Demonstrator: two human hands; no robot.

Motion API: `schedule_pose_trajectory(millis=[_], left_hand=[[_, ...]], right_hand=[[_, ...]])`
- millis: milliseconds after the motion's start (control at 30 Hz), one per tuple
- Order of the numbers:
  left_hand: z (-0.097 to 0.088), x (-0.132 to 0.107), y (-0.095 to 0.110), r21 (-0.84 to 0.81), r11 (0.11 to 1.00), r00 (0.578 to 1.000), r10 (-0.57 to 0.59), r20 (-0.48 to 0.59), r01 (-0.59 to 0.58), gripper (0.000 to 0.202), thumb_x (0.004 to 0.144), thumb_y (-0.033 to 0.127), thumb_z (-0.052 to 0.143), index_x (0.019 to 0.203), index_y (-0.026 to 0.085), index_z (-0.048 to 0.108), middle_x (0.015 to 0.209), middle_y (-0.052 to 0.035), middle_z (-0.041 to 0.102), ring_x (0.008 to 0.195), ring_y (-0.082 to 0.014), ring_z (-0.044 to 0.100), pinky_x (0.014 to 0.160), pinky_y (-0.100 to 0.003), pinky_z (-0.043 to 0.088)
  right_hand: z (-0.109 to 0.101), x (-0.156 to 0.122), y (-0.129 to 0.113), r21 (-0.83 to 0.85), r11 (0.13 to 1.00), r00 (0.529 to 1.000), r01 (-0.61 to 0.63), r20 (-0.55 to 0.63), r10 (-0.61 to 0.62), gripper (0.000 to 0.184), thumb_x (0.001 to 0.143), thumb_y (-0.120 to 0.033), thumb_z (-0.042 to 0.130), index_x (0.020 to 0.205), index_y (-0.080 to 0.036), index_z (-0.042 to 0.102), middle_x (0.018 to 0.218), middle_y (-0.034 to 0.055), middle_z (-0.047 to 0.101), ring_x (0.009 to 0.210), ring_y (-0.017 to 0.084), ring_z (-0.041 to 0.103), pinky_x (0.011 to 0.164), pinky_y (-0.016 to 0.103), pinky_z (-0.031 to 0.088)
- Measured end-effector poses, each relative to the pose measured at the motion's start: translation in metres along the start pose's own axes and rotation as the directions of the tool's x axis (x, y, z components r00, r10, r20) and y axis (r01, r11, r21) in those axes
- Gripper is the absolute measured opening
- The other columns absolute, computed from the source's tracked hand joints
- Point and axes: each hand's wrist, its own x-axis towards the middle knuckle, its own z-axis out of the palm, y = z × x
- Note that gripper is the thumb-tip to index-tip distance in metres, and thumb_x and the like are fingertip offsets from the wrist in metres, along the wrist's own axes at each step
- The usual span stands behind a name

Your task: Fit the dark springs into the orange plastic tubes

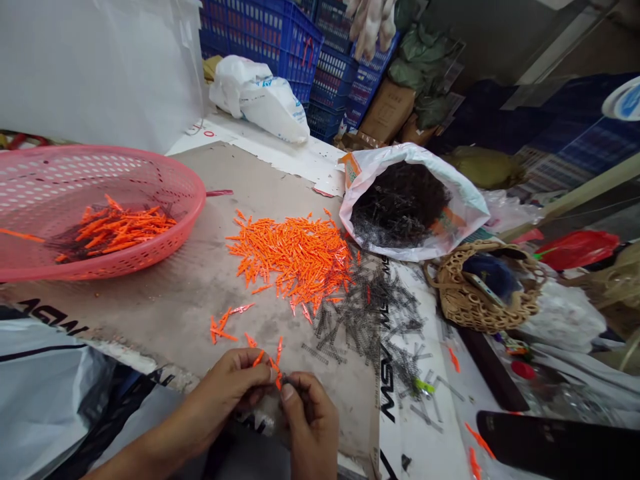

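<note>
Near the table's front edge, my left hand [240, 379] is closed on small orange plastic pieces [278, 379], pinched between thumb and fingers. My right hand [311, 408] meets it fingertip to fingertip in a closed pinch. Something small and dark shows at its fingertips, too hidden to name. Just beyond the hands lie a few loose orange pieces [223, 327]. Farther back is a big heap of the same orange pieces [293, 257], and thin dark coil springs [367, 310] are scattered along its right side.
On the left stands a pink perforated basket [193, 200] holding orange pieces and springs. A white bag [473, 210] full of dark springs lies open at the back right, beside a woven bag [450, 293] with a phone [483, 288]. Blue crates [260, 33] are stacked behind.
</note>
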Motion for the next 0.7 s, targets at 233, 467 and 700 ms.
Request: schedule_pose_trajectory(millis=[233,467,700], left_hand=[[-0.0008,-0.0014,0.0056,0.184,0.978,0.988,0.117,-0.103,-0.097,0.02,0.07,0.035,0.06,0.06,0.019,0.053,0.047,0.0103,0.035,0.044,-0.0076,0.027,0.043,-0.021,0.02],[-0.007,0.0005,0.0014,0.363,0.913,0.974,0.221,-0.058,-0.186,0.022,0.073,0.036,0.059,0.061,0.017,0.059,0.053,0.0067,0.042,0.051,-0.0102,0.035,0.047,-0.022,0.026],[-0.009,0.001,0.0008,0.421,0.883,0.972,0.234,-0.015,-0.206,0.024,0.075,0.035,0.058,0.064,0.016,0.064,0.055,0.005,0.046,0.053,-0.0112,0.038,0.05,-0.023,0.028]], right_hand=[[-0.0028,0.0009,-0.0096,-0.189,0.955,0.974,0.226,0.069,-0.217,0.018,0.089,-0.031,0.054,0.079,-0.022,0.067,0.073,-0.0032,0.063,0.068,0.012,0.057,0.064,0.021,0.042],[-0.0026,-0.0008,-0.0106,-0.321,0.857,0.915,0.403,0.117,-0.387,0.018,0.094,-0.025,0.048,0.085,-0.024,0.063,0.077,-0.0026,0.06,0.072,0.012,0.056,0.066,0.021,0.039],[-0.0024,-0.0027,-0.0066,-0.384,0.819,0.902,0.427,0.119,-0.415,0.019,0.096,-0.023,0.045,0.089,-0.024,0.062,0.077,-0.0016,0.06,0.072,0.013,0.056,0.066,0.023,0.039]])
